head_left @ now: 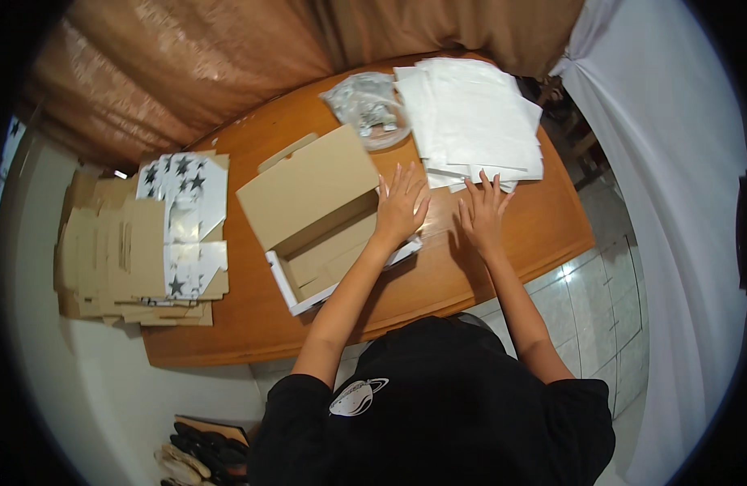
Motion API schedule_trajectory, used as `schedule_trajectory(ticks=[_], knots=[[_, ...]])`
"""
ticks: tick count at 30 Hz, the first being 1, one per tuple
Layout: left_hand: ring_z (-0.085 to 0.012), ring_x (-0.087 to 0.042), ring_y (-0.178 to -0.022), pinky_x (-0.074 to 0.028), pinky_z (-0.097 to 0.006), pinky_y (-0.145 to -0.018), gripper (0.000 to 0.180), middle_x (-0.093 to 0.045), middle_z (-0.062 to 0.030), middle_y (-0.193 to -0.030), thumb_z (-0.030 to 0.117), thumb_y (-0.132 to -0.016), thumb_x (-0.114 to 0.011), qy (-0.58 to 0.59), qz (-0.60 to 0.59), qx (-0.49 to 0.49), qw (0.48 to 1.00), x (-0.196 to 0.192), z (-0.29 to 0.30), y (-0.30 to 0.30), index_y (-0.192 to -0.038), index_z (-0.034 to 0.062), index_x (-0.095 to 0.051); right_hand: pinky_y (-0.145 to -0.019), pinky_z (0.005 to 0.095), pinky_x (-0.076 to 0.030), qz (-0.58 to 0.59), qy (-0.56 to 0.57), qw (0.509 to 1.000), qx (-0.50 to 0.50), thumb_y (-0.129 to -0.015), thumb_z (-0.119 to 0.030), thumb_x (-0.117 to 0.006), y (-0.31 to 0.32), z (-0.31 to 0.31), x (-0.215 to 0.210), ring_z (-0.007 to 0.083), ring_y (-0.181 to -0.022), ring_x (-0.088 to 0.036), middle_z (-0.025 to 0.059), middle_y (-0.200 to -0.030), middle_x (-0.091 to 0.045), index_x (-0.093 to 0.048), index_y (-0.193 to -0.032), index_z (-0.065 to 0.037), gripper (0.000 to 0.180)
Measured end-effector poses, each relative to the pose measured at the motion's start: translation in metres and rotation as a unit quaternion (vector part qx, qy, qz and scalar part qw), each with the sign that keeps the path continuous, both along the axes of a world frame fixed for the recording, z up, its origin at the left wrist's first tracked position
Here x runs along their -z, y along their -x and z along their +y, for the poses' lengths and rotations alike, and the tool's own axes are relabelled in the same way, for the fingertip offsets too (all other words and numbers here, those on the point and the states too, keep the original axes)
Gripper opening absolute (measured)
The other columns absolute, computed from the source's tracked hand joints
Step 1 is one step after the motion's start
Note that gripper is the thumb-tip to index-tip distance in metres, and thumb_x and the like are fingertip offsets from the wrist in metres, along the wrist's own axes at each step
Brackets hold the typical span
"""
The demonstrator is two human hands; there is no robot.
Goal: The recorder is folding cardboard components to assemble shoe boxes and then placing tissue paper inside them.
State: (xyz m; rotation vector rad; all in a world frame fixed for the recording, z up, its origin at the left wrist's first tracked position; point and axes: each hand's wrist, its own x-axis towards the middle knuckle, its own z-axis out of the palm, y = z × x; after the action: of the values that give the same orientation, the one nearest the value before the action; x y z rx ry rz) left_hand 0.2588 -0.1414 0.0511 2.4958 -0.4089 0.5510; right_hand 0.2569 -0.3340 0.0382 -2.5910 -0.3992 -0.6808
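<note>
A cardboard box (308,190) sits on the table with its lid raised, brown inside and white along its outer edge. My left hand (401,204) is at the box's right end, fingers spread and pointing away from me; whether it touches the wall there I cannot tell. Over the table to the right of the box is my right hand (485,215), also with fingers apart and nothing in it. Its fingertips are near the front edge of a stack of white sheets (474,113).
A clear plastic bag (367,105) with small pieces inside lies behind the box. Flat cardboard blanks (130,251), some printed with dark stars, are piled at the table's left end. The wooden table (543,235) has a curved front edge. Shoes (199,454) are on the floor at lower left.
</note>
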Motion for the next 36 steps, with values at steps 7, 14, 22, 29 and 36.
schedule_trajectory(ticks=[7, 14, 22, 29, 36], knots=[[-0.0365, -0.041, -0.118, -0.032, -0.052, -0.097, 0.035, -0.046, -0.0179, -0.124, 0.022, -0.077, -0.059, -0.042, 0.014, 0.065, 0.997, 0.027, -0.082, -0.067, -0.108, 0.0060, -0.058, -0.097, 0.0688, 0.000, 0.026, 0.012, 0.997, 0.065, -0.084, -0.024, -0.054, -0.046, -0.083, 0.018, 0.0373, -0.130, -0.021, 0.0086, -0.133, -0.037, -0.055, -0.112, -0.015, 0.030], [-0.0326, -0.051, -0.106, -0.042, -0.041, -0.088, 0.053, -0.053, -0.0149, -0.117, 0.016, -0.074, -0.064, -0.040, -0.012, 0.065, 0.997, 0.051, -0.119, -0.124, -0.123, 0.0081, -0.045, -0.095, 0.0705, -0.001, 0.045, 0.007, 0.999, 0.029, -0.078, -0.024, -0.060, -0.098, -0.111, 0.033, 0.0339, -0.130, -0.024, 0.0067, -0.128, -0.044, -0.056, -0.113, -0.016, 0.036], [-0.0304, -0.052, -0.107, -0.039, -0.045, -0.090, 0.041, -0.053, -0.0114, -0.119, 0.010, -0.073, -0.061, -0.212, -0.033, 0.029, 0.976, 0.065, -0.112, -0.128, -0.114, 0.0102, -0.052, -0.095, 0.0718, 0.002, 0.100, 0.051, 0.990, -0.084, -0.072, -0.021, -0.065, -0.134, -0.129, 0.040, 0.0311, -0.129, -0.028, 0.0025, -0.128, -0.046, -0.054, -0.118, -0.020, 0.047], [-0.0257, -0.055, -0.100, -0.041, -0.039, -0.085, 0.033, -0.056, -0.0095, -0.113, 0.005, -0.072, -0.058, -0.060, -0.055, -0.026, 0.996, 0.023, -0.105, -0.117, -0.104, 0.0090, -0.057, -0.100, 0.0651, 0.004, 0.016, -0.071, 0.992, -0.105, -0.069, -0.001, -0.060, -0.133, -0.148, 0.027, 0.0266, -0.117, -0.047, -0.0023, -0.101, -0.064, -0.063, -0.099, -0.017, 0.034], [-0.0220, -0.060, -0.088, -0.051, -0.031, -0.060, 0.062, -0.050, -0.0175, -0.115, 0.031, -0.085, -0.057, 0.615, 0.347, -0.092, 0.702, 0.012, -0.060, -0.101, -0.135, 0.0202, -0.022, -0.101, 0.0640, 0.003, -0.059, -0.076, 0.984, -0.152, -0.063, 0.008, -0.055, -0.056, -0.162, -0.012, 0.0251, -0.115, -0.049, -0.0045, -0.104, -0.063, -0.062, -0.105, -0.019, 0.050]])
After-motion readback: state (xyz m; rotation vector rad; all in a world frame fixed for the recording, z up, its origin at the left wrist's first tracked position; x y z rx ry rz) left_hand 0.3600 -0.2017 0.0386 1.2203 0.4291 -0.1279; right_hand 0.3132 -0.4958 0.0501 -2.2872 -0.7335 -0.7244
